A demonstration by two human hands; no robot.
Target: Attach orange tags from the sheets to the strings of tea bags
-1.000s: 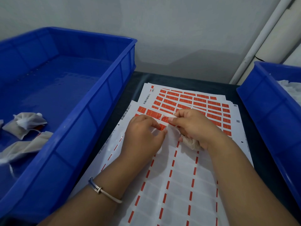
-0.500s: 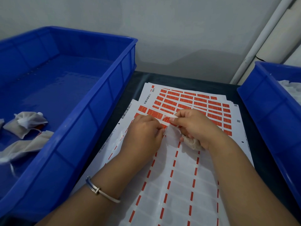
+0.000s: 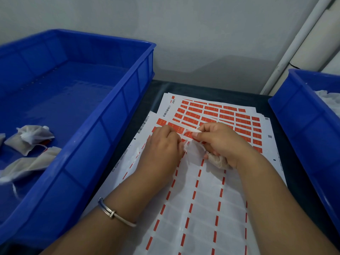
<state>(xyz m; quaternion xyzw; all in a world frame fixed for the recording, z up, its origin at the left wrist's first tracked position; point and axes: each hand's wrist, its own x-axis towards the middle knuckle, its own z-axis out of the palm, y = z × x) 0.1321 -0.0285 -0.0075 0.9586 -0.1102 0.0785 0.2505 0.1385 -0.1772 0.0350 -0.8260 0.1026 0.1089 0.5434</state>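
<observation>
The orange tag [image 3: 188,134] sits between both hands, pinched by the right hand [image 3: 219,142] at its right end. The left hand [image 3: 163,146] pinches just beside it. The tea bag [image 3: 218,161] is tucked under the right hand, nearer that grip.

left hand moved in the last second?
Barely. The left hand stays over the same spot on the top sheet, just right of the barcode, its fingertips meeting the right hand at the orange tag.
</observation>
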